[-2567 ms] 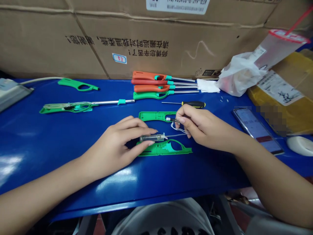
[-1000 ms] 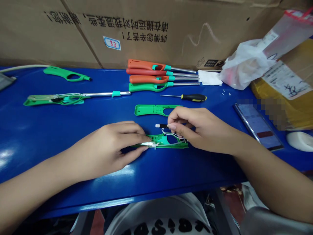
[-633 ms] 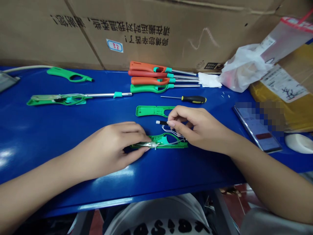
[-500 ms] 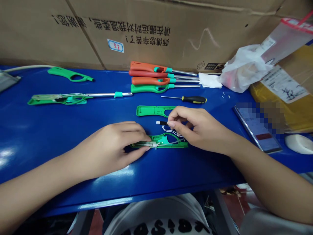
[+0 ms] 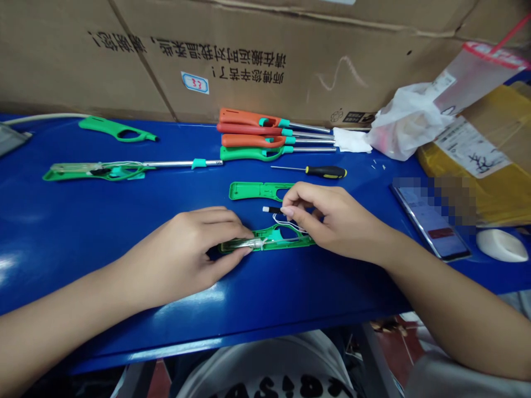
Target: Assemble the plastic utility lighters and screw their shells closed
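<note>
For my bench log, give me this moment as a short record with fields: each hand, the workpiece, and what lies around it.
left hand: pinches the clear tube at the left end of the green half-shell
right hand: pinches a small black piece with a white tip
wires: thin white wires loop from the right hand down to the half-shell
surface: blue table
just behind: second green half-shell, screwdriver
farther back: four assembled lighters, three orange, one green
right: phone

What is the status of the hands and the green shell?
Left hand holds tube on green shell. Right hand pinches black part, wires trailing. Spare shell lies just behind.
</note>
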### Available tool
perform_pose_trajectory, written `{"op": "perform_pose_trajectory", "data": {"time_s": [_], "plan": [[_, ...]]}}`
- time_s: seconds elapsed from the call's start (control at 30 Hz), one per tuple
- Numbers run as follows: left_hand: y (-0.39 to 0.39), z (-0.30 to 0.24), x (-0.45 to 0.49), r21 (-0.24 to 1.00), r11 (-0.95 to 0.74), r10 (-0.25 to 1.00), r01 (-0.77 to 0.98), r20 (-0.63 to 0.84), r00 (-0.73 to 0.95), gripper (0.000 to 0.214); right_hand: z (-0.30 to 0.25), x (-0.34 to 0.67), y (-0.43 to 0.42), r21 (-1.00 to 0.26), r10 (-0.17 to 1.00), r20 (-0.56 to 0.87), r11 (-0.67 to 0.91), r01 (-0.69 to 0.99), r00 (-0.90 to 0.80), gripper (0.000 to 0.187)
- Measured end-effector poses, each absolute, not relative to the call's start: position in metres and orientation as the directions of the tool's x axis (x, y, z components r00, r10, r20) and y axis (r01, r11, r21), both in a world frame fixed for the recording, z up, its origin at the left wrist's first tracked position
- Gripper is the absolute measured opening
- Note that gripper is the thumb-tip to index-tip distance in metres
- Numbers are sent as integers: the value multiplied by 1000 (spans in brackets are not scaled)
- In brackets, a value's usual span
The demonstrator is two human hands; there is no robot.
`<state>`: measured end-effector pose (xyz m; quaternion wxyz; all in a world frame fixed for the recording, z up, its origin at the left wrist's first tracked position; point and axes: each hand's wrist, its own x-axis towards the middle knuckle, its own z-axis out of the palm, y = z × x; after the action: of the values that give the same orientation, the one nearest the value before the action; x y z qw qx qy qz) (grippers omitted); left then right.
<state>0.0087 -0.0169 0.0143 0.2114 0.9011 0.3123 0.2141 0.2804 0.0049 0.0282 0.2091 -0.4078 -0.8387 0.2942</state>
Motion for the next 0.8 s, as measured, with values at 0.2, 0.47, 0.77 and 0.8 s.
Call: {"op": "perform_pose_trajectory", "data": {"time_s": [0.2, 0.47, 0.77, 0.8], "plan": [[-18, 20, 11, 541, -680, 667, 495, 177, 723, 19, 28, 281, 4, -662, 804, 115, 500, 558, -584, 16], [-16, 13, 10, 556, -690, 668, 464, 242, 703, 15, 28, 280, 5, -665, 806, 124, 501, 554, -579, 17], [-15, 12, 12, 559, -673, 693, 485, 246, 678, 14, 26, 278, 6, -688, 812, 120, 483, 542, -572, 19], [-16, 12, 12, 555, -674, 693, 487, 247, 677, 14, 26, 278, 6, -693, 812, 116, 479, 538, -572, 18]]}}
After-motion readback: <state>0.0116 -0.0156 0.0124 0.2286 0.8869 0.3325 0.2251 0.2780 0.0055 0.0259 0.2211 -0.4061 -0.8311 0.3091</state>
